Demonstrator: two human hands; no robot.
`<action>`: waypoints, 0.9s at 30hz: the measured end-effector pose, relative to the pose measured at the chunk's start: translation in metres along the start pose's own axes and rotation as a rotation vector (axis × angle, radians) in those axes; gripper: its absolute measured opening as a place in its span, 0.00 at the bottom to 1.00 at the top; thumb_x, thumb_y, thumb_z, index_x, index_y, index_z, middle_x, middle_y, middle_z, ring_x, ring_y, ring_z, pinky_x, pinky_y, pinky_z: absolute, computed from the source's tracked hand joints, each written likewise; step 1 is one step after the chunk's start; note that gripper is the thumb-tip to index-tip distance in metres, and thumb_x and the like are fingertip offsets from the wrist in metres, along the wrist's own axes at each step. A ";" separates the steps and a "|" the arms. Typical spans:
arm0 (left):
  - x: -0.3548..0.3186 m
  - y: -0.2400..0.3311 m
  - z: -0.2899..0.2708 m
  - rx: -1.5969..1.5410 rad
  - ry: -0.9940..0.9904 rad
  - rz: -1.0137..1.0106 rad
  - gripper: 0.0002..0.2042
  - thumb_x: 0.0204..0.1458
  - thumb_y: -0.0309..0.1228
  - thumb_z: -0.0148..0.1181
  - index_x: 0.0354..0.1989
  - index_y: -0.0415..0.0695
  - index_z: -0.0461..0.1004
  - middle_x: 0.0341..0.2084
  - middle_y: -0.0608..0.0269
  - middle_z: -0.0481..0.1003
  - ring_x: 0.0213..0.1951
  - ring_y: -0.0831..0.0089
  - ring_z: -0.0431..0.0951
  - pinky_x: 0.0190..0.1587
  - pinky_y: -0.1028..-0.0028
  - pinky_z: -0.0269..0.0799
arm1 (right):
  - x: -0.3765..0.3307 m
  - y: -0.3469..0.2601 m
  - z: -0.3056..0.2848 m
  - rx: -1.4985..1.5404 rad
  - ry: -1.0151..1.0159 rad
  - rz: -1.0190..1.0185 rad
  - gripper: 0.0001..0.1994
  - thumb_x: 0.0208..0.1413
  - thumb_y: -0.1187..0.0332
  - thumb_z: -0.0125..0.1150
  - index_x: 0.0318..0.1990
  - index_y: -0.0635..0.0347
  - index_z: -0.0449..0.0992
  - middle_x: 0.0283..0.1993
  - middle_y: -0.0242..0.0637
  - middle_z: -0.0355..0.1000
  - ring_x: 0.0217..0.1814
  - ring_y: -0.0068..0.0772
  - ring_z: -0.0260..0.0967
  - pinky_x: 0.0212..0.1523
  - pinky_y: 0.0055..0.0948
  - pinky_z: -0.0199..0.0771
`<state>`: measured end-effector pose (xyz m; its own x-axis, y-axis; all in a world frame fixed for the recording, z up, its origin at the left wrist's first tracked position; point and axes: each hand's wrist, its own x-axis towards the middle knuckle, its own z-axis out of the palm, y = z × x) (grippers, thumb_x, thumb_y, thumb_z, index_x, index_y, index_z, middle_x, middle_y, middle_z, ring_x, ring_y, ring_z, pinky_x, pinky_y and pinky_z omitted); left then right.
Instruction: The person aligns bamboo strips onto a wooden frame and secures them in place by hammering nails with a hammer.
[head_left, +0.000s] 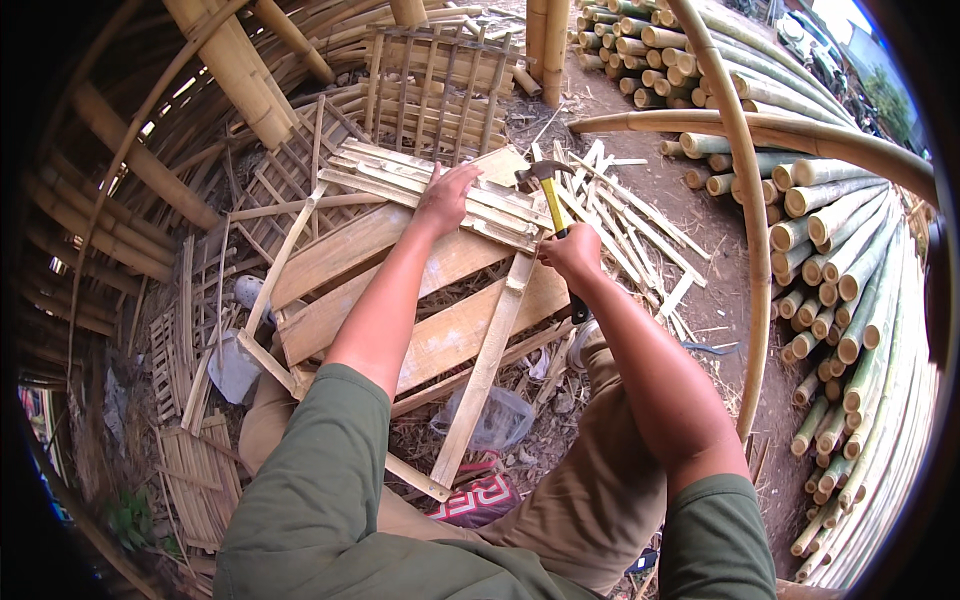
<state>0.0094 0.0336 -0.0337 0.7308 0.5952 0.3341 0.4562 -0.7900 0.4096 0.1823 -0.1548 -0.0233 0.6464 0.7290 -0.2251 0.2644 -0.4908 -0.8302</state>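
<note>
My right hand is wrapped round the handle of a claw hammer, yellow and black, its dark head raised beyond the hand. My left hand rests on a row of pale bamboo slats, its fingers curled over them and partly hidden. The slats lie side by side across a wooden plank bench. From near their right end, a longer bamboo strip slants down toward my lap. Another thin strip runs down at the left. Whether any nail is present cannot be made out.
Loose split bamboo sticks lie in a heap right of the bench. Stacked green bamboo poles fill the right side, with a curved pole before them. Slatted bamboo panels stand behind. A clear plastic bag lies below the bench.
</note>
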 end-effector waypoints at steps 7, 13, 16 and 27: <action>0.011 -0.008 0.008 -0.036 0.093 -0.162 0.26 0.56 0.24 0.41 0.65 0.50 0.62 0.68 0.61 0.59 0.70 0.67 0.55 0.74 0.64 0.38 | 0.014 0.005 0.000 -0.064 0.009 -0.094 0.12 0.40 0.70 0.67 0.28 0.76 0.79 0.28 0.58 0.76 0.32 0.46 0.79 0.37 0.37 0.77; 0.009 -0.002 0.023 0.173 0.077 -0.286 0.26 0.58 0.36 0.40 0.66 0.47 0.61 0.68 0.60 0.58 0.71 0.66 0.53 0.73 0.64 0.40 | 0.004 0.000 -0.005 -0.188 0.017 -0.121 0.16 0.40 0.66 0.70 0.28 0.76 0.79 0.27 0.58 0.76 0.31 0.47 0.78 0.37 0.39 0.77; 0.008 0.006 0.022 0.270 0.057 -0.279 0.25 0.58 0.37 0.40 0.65 0.48 0.63 0.67 0.60 0.59 0.70 0.66 0.54 0.72 0.64 0.42 | -0.009 -0.019 -0.026 -0.298 0.064 -0.169 0.18 0.44 0.62 0.69 0.26 0.76 0.79 0.25 0.59 0.75 0.29 0.47 0.78 0.36 0.40 0.77; 0.004 0.016 0.018 0.438 0.050 -0.350 0.26 0.60 0.39 0.37 0.69 0.53 0.57 0.71 0.62 0.52 0.72 0.66 0.48 0.73 0.57 0.36 | -0.080 -0.036 -0.081 -0.511 0.001 -0.452 0.20 0.60 0.60 0.57 0.25 0.72 0.74 0.24 0.60 0.71 0.30 0.62 0.71 0.35 0.50 0.70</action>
<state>0.0288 0.0210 -0.0410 0.4779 0.8308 0.2854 0.8433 -0.5248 0.1157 0.1795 -0.2339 0.0661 0.3933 0.9152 0.0882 0.8134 -0.3016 -0.4975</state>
